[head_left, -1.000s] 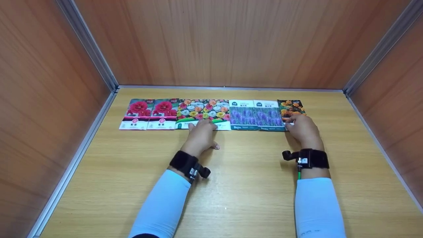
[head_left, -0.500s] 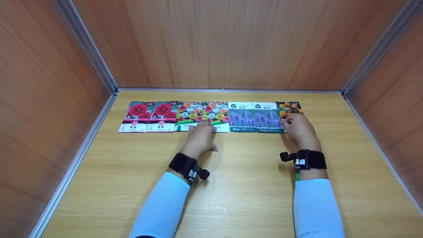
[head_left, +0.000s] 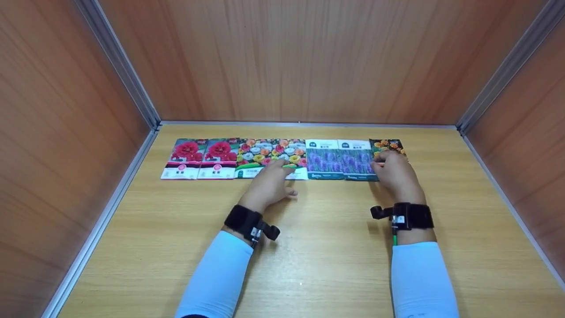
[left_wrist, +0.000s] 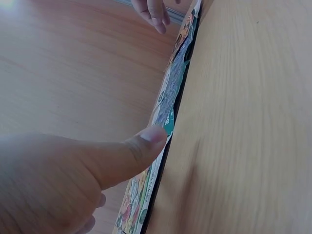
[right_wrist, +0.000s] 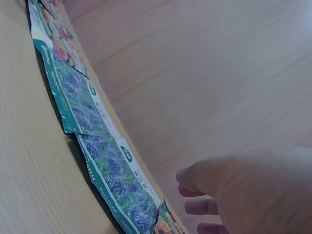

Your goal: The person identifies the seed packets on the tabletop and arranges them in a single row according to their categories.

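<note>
A row of flower seed packets lies flat along the back of the table. My left hand (head_left: 267, 185) is over the lower part of the mixed-colour flower packets (head_left: 289, 148), its thumb (left_wrist: 124, 158) stretched out straight near their front edge; its other fingertips are largely hidden. At the row's right end, my right hand (head_left: 397, 176) hovers over the orange-flower packet (head_left: 388, 145) and covers most of it. Its fingers are loosely bent, and the right wrist view shows them raised above the packets. Left of this hand are two purple-flower packets (head_left: 324, 159), edges overlapping.
Two red-flower packets (head_left: 185, 152) form the row's left end. Wood-grain panels (head_left: 282, 57) with metal edge strips (head_left: 128, 66) enclose the table (head_left: 326, 247) at the back and both sides. Each wrist wears a black strap (head_left: 412, 216) with a small camera.
My right hand has shifted slightly left and farther over the orange-flower packet. The left hand stays nearly in place, its thumb reaching out a little more. The head view has tilted slightly.
</note>
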Demonstrator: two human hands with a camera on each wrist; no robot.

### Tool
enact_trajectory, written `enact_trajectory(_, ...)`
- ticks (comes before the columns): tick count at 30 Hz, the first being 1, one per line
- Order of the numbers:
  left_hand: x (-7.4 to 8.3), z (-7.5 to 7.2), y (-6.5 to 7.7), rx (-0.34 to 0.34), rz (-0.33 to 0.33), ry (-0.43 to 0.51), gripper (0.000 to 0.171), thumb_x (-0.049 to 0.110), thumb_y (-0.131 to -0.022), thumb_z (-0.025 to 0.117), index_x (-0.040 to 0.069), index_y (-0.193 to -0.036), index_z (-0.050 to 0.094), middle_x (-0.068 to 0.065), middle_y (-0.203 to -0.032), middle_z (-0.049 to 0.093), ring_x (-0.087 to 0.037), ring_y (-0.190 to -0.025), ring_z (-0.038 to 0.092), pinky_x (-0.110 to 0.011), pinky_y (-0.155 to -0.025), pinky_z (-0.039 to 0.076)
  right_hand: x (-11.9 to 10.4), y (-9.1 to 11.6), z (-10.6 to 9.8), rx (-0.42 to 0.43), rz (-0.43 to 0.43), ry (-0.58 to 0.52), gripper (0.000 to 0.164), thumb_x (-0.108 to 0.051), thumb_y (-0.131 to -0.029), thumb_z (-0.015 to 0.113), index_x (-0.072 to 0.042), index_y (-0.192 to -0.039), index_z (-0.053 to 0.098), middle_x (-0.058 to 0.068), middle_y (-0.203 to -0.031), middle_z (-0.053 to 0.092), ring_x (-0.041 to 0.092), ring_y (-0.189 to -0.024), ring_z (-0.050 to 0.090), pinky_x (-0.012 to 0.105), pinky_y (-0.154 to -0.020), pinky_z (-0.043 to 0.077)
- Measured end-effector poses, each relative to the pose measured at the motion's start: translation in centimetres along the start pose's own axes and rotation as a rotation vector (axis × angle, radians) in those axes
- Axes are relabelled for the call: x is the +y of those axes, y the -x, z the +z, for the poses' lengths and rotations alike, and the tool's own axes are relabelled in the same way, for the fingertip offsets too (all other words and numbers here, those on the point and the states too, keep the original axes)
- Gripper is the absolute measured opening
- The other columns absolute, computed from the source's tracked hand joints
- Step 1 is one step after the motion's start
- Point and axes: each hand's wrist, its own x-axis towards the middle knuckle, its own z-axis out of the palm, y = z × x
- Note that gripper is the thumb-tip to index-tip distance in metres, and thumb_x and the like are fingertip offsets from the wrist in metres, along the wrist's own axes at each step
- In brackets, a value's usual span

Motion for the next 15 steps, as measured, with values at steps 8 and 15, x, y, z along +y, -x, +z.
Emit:
enact_trajectory(8,-0.6,0.8,-1.0,0.056,0.040,0.046,0.073,0.051,-0.105,0.082,0.019,-0.166,0.060,-0.010,-0.171,0.056,-0.033,-0.162,0.051,-0.054,-0.135,0.043,0.0,-0.1,0.4,-0.009,-0.019,-0.019,0.036,-0.033,-0.118,0.059,-0.007,-0.137,0.076,0.017,-0.153,0.062,0.038,-0.128,0.061,0.055,-0.102,0.055)
enact_trajectory(15,0.4,-0.2,-0.5,0.117,0.012,-0.015,0.074,0.059,-0.111,0.069,0.023,-0.172,0.051,-0.008,-0.180,0.046,-0.032,-0.171,0.038,-0.058,-0.140,0.033,-0.1,-0.1,0.3,-0.036,-0.029,0.012,0.038,-0.034,-0.120,0.056,-0.005,-0.139,0.072,0.019,-0.155,0.059,0.038,-0.126,0.059,0.056,-0.101,0.053)
